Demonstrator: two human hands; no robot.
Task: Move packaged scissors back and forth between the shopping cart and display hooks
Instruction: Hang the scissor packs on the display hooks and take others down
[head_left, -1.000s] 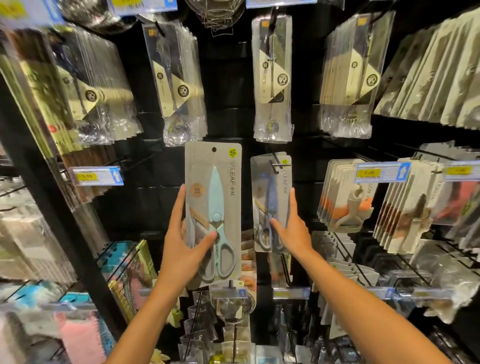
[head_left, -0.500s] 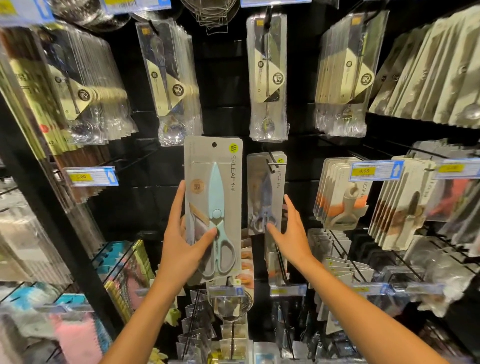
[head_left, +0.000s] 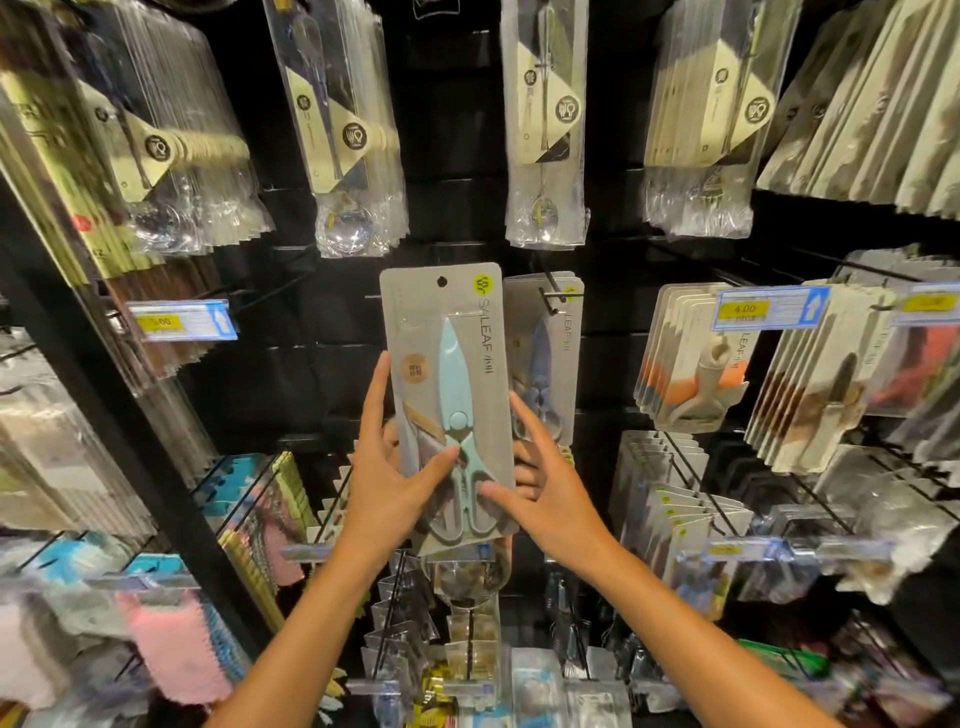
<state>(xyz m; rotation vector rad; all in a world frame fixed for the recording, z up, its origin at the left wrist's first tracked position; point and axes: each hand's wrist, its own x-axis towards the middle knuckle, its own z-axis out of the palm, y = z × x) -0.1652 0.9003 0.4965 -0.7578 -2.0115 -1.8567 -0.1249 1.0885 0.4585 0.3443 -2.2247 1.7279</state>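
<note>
A grey card pack of light blue scissors is held upright in front of the display wall. My left hand grips its left edge, thumb across the front near the scissor pivot. My right hand grips its right edge, thumb on the front by the handles and fingers behind the card. Just to the right, another pack of scissors hangs on a black display hook. The held pack's hang hole sits left of that hook and off it. No shopping cart is in view.
Bagged spoons and cutlery hang on hooks above. Carded kitchen tools hang to the right behind a price tag. A black upright post runs down the left, with pink and blue cloths beside it.
My right hand left the hanging pack and came left onto the held pack's right edge. Both hands now hold the pack, which shifted slightly toward the hook.
</note>
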